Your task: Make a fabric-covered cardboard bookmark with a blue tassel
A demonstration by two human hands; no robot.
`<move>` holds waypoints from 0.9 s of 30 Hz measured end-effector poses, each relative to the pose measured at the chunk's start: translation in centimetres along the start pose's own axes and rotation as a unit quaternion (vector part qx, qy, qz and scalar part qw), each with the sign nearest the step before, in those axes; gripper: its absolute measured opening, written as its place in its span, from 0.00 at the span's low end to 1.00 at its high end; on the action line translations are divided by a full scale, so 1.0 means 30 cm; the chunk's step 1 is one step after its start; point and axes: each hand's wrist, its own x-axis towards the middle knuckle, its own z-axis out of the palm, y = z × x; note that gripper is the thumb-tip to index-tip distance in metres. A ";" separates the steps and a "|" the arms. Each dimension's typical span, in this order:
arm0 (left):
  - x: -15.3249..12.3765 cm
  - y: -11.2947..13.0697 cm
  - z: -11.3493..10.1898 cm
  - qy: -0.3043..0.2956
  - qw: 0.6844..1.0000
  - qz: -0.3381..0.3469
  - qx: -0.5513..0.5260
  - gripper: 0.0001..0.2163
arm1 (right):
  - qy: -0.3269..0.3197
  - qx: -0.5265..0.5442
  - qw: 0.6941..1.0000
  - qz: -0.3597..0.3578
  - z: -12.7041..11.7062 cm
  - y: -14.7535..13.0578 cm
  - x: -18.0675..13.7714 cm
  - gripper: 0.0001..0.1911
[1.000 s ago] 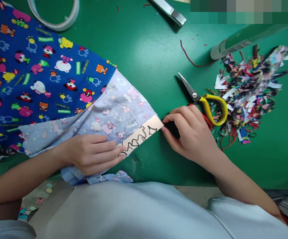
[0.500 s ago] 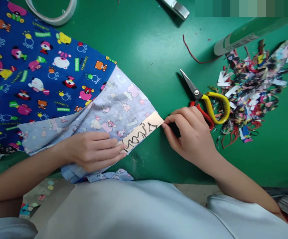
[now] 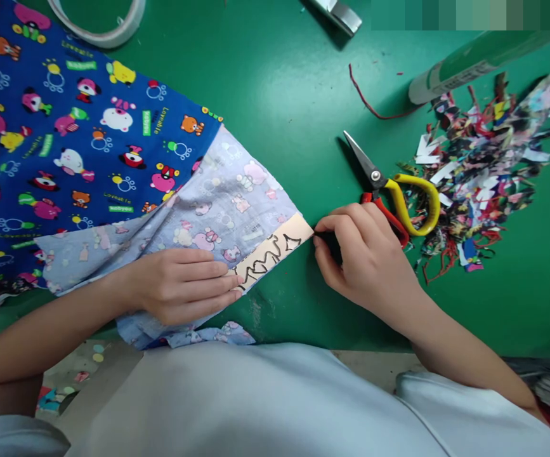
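My left hand lies flat with its fingers stretched out over the turned-up pale underside of the printed cloth. Its fingertips rest on the lower end of a cream paper strip with black hand-drawn marks, which lies along the cloth's edge. At the strip's far corner, the thumb and forefinger of my right hand are pinched together. A pair of scissors with one yellow and one red handle lies just beyond my right hand, blades partly apart.
A heap of cloth and thread scraps is on the right of the green table. A tube-shaped roll lies behind it, near a red thread. A tape roll and a metal tool are at the far edge.
My left hand has shifted very slightly on the cloth. My right hand stays at the strip's corner; the cloth and scissors have not moved.
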 end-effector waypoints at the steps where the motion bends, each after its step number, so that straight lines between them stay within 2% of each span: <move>1: 0.000 0.001 0.000 0.001 1.000 -0.001 -0.001 0.07 | 0.000 -0.003 1.000 -0.003 -0.001 0.002 0.001 0.06; 7: -0.003 0.001 0.002 0.002 1.000 -0.001 -0.009 0.09 | 0.014 0.003 1.000 -0.016 0.004 0.007 0.002 0.12; 12: -0.003 0.003 0.007 0.003 1.000 -0.007 -0.006 0.08 | 0.023 0.030 0.999 -0.006 0.017 0.006 0.002 0.12; 23: -0.002 0.005 -0.001 0.005 0.999 -0.025 -0.025 0.07 | 0.060 0.153 0.985 0.050 0.019 -0.008 0.002 0.12; 27: -0.029 0.014 -0.014 0.013 1.000 -0.001 0.004 0.09 | 0.088 0.218 0.971 0.032 0.016 -0.021 0.003 0.15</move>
